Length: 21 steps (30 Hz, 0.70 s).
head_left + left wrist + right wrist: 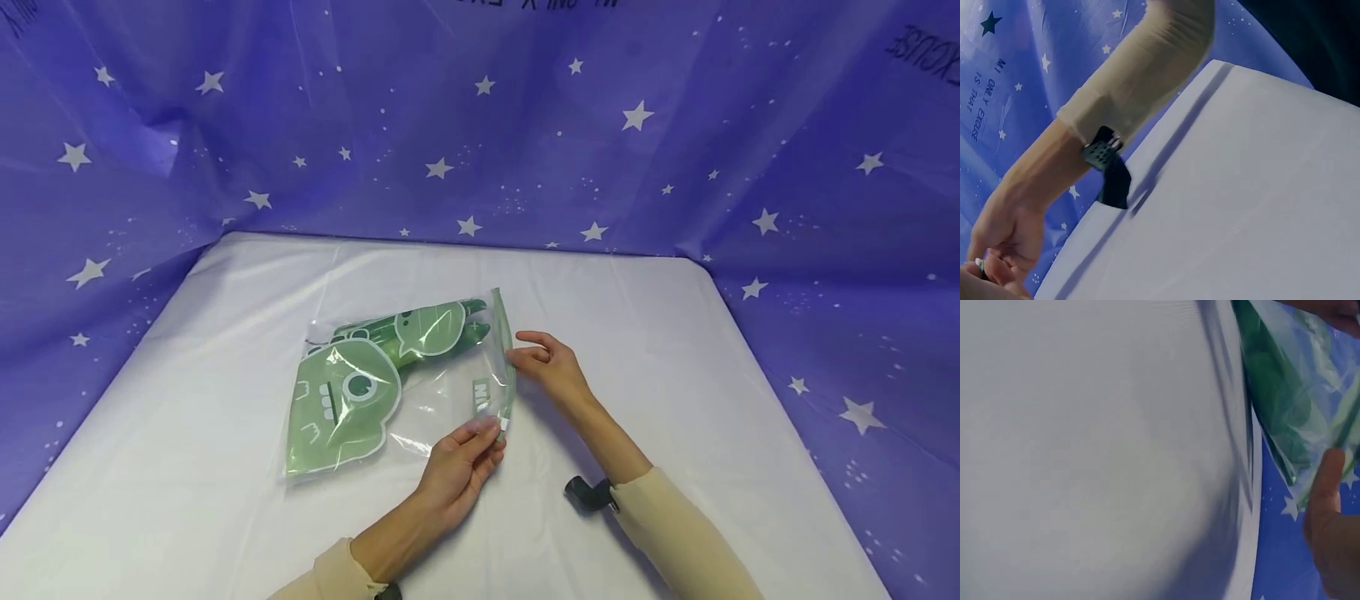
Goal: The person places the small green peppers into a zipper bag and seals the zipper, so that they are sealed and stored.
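A clear plastic zip bag [442, 392] with green cartoon monster prints lies tilted at the middle of the table, dark green contents [476, 333] showing through its far side. Along its right edge runs a pale green zip strip [504, 325]. My left hand [453, 479] pinches the near end of that strip, beside a small white slider [503, 424]. Farther up the same edge, my right hand [555, 371] pinches the strip with thumb and fingertips, one finger stretched out above. In the right wrist view, the bag [1285, 400] hangs beyond the right hand's finger [1329, 487].
A white cloth covers the table [637, 317]. Blue sheeting [525, 125] with white stars rises behind it and at both sides. A dark wrist device [588, 494] sits at the right cuff, close over the tabletop.
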### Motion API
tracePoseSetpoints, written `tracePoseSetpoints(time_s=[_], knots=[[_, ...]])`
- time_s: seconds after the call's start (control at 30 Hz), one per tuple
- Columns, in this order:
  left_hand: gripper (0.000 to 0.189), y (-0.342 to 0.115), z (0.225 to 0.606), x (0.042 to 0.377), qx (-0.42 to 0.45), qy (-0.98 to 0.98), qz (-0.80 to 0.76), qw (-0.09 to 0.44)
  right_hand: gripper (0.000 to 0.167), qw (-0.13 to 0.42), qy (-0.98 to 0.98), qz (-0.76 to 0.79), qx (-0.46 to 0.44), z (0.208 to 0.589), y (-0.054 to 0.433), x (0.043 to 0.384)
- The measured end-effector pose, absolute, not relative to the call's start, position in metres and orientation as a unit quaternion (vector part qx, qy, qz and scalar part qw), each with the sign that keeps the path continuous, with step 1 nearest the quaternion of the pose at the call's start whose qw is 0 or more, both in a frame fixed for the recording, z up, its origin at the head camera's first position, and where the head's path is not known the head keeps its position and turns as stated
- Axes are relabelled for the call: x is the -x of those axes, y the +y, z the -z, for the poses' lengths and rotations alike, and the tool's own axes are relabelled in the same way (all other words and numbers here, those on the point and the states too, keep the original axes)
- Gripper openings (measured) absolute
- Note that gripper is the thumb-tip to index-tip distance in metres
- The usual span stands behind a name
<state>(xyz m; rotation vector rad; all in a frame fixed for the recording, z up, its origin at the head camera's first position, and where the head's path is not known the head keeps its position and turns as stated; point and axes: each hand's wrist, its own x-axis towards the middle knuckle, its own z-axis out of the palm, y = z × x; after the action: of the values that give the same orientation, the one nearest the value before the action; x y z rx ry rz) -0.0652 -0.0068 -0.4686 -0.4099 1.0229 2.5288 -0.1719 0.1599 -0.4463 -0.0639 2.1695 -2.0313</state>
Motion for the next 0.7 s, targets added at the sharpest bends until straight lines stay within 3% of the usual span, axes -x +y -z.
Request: tracePoseSetpoints(time_s=[0.4,0.7], knots=[[0.017,0.003,0.474,0.058,0.143,0.364,-0.894,0.219,0.026,0.163,0.761,0.625,0.059,0.456,0.181,0.129],[0.025,0.009,0.481,0.060,0.125,0.413,-0.869,0.243,0.034,0.204,0.760,0.615,0.050,0.450,0.187,0.117]])
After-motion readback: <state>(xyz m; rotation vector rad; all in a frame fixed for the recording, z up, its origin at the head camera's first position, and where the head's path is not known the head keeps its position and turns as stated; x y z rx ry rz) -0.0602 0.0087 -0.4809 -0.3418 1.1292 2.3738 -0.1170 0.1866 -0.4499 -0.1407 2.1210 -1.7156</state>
